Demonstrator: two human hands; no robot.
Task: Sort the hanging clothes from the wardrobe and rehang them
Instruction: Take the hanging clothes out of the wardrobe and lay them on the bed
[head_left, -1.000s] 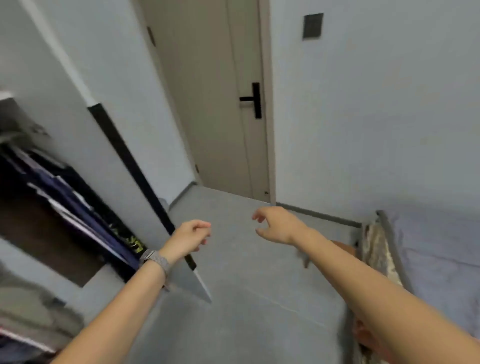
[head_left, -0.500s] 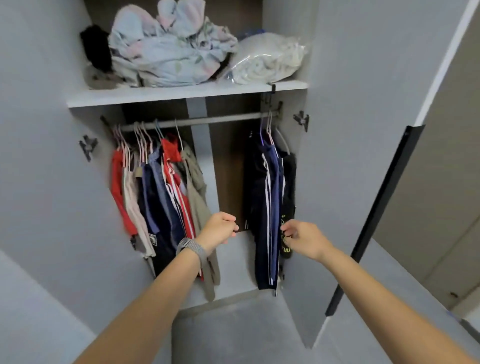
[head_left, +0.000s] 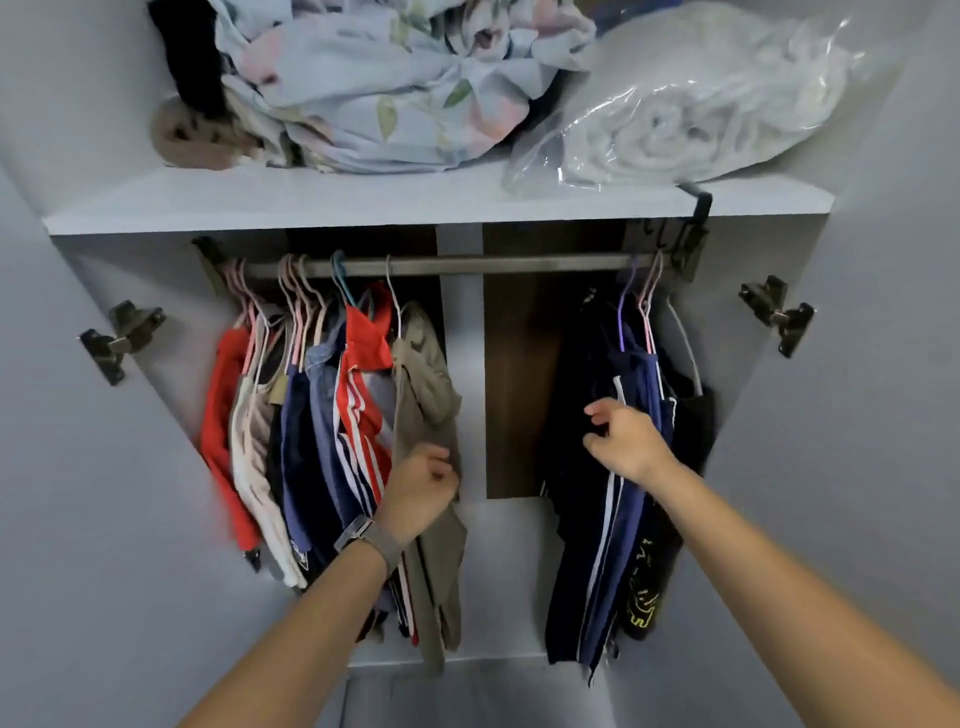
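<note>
Both bare forearms rise from the bottom of the frame toward the middle. The left arm runs from the lower left up to centre, a grey watch band (head_left: 370, 540) round its wrist. The left hand (head_left: 423, 491) shows its back, fingers loosely curled; whether it pinches anything cannot be told. The right arm comes in from the lower right edge, rising leftward. The right hand (head_left: 626, 441) sits right of centre, slightly higher than the left, thumb and fingers spread apart and half bent, pointing left.
</note>
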